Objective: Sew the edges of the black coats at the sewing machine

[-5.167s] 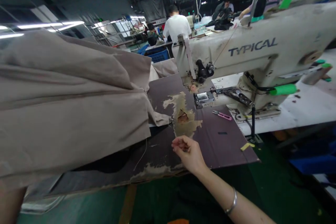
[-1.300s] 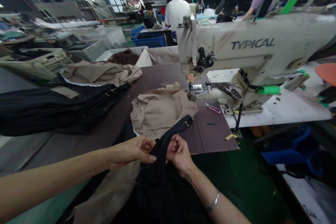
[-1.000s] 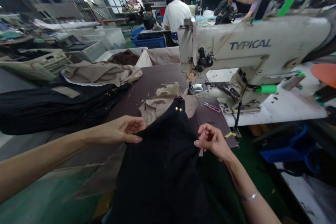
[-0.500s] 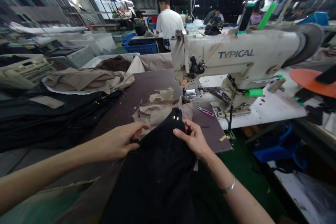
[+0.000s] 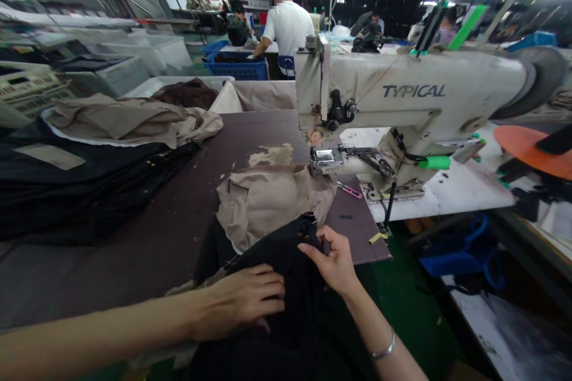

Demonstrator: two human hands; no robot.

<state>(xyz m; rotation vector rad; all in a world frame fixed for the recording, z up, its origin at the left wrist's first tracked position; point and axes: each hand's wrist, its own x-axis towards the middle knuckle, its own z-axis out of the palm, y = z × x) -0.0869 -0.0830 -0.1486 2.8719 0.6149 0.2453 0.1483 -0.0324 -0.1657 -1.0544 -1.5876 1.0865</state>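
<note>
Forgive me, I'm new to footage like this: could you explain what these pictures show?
Every picture comes from one camera worn on a person's head, looking forward and down, so you see roughly what the wearer sees. The wearer's bare right hand pinches the edge of a black garment; the left hand lies on it. Beige cloth spreads beyond them on the brown tabletop, by a pale sewing machine. Pink snips lie beside that cloth, and more black and beige clothing to the left.
</note>
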